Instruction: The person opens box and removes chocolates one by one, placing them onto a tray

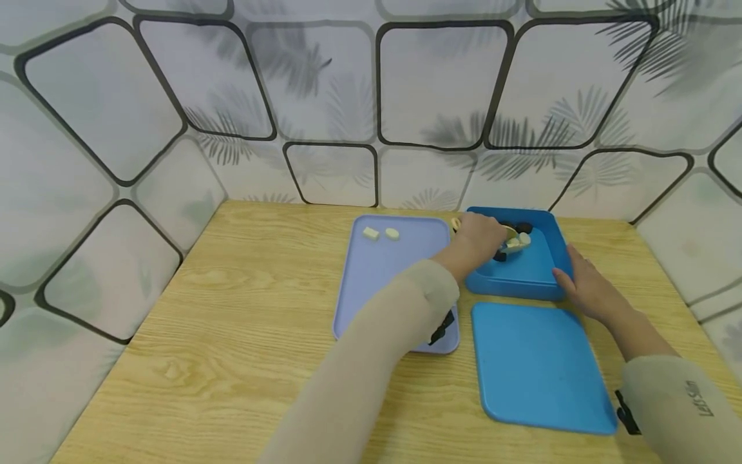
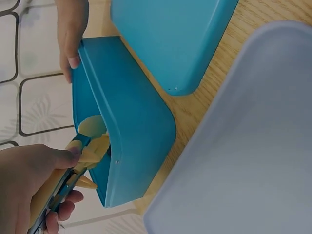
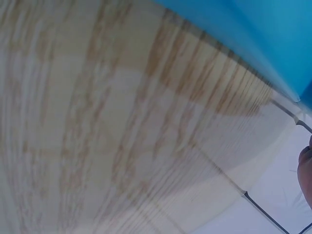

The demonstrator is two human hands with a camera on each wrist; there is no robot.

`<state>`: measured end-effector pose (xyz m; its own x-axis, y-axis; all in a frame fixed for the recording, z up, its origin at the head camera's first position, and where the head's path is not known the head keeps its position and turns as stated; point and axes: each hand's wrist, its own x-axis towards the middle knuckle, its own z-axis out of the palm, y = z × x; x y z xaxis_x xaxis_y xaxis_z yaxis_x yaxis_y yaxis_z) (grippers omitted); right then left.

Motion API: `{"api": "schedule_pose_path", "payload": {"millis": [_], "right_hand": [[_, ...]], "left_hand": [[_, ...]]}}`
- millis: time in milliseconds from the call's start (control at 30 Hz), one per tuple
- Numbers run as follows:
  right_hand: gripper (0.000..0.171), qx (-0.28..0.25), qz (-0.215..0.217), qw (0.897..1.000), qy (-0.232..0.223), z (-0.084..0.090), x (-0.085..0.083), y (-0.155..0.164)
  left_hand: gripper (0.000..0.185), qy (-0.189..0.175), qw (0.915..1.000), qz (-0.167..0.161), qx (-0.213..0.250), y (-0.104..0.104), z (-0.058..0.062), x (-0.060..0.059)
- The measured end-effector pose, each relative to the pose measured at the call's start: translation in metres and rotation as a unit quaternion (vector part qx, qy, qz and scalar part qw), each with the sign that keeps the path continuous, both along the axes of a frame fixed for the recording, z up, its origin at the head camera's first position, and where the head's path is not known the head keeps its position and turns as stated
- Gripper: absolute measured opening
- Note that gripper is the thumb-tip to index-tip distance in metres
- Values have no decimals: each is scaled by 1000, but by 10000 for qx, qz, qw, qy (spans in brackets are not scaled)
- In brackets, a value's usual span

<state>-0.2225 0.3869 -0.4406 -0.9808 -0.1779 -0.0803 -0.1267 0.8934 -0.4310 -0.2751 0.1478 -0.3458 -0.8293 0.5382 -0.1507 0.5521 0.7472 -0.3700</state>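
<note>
My left hand [image 1: 476,240] grips a pair of yellow and blue tongs [image 2: 68,174] and reaches into the open blue box [image 1: 522,274]. The tongs' tips hold a pale piece [image 1: 522,240] just inside the box; in the left wrist view this pale piece [image 2: 92,127] shows above the box wall [image 2: 131,122]. Dark pieces [image 1: 524,227] lie in the box. My right hand [image 1: 581,288] holds the box's near right corner, thumb along the right wall, fingers on the front wall. The right wrist view shows only a fingertip [image 3: 306,171], the wooden table [image 3: 97,122] and a blue edge [image 3: 253,39].
A lavender tray [image 1: 382,290] lies left of the box, with two pale pieces [image 1: 371,233] at its far end. The blue lid [image 1: 539,367] lies flat in front of the box. Patterned walls close off the table's back and both sides.
</note>
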Motion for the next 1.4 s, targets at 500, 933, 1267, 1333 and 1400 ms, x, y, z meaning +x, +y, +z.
{"api": "schedule_pose_path", "payload": {"millis": [500,933,1267,1333,1400], "right_hand": [[73,7,-32,9999,-145,3,1,2],[73,-26,-47,9999,-92,3,1,-2],[73,-112,15,9999,-59,3,2,-2],[73,-115,7,9999,-49,3,2,-2],[72,-128,-3,9999,-22,3,2,-3]], "left_hand": [[34,-187,9955,139,920,-42,6,-9],[48,409,9884,-379,1412,-100,4,8],[56,530,9831,-548,1667,-132,3,24],[55,634,9813,-562,1729,-141,4,25],[55,817,9803,-596,1696,-151,4,27]]}}
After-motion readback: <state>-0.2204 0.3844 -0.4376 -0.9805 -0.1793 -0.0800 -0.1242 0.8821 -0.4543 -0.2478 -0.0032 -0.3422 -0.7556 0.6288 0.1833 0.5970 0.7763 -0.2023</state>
